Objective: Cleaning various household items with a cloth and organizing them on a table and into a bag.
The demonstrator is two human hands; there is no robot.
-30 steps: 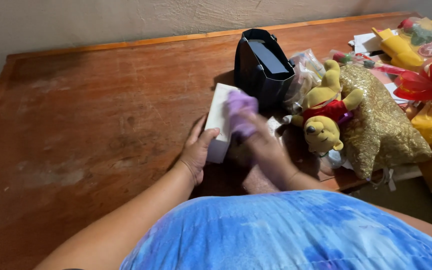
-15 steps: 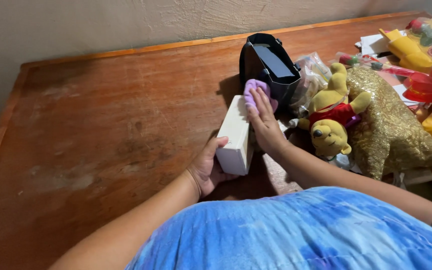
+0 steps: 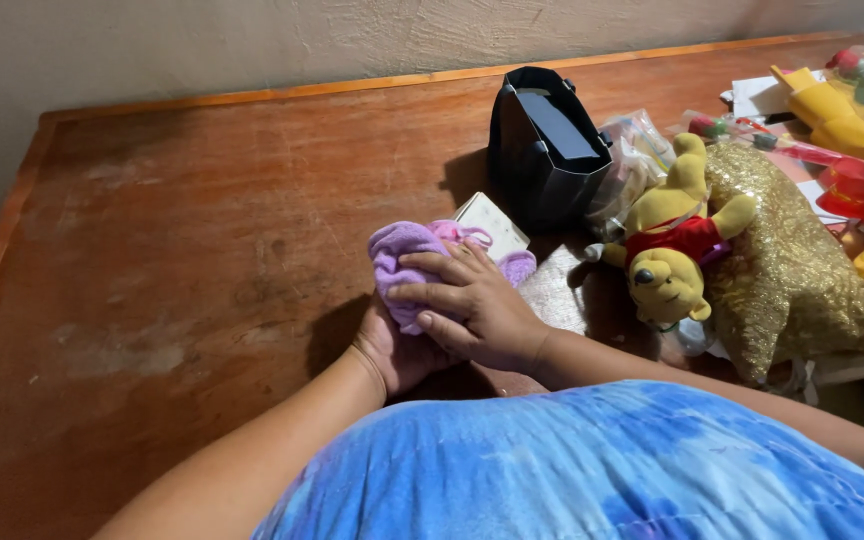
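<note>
top: blue tie-dye shirt (image 3: 592, 470) | forearms: bare, no sleeves

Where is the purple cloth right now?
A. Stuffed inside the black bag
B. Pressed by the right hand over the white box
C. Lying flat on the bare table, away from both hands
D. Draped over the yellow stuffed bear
B. The right hand lies on the purple cloth, its fingers spread across it, with the white box showing just behind; the left hand supports from below.

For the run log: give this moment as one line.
right hand: presses purple terry cloth on white rectangular box | left hand: under box, grip hidden | near: black paper bag
</note>
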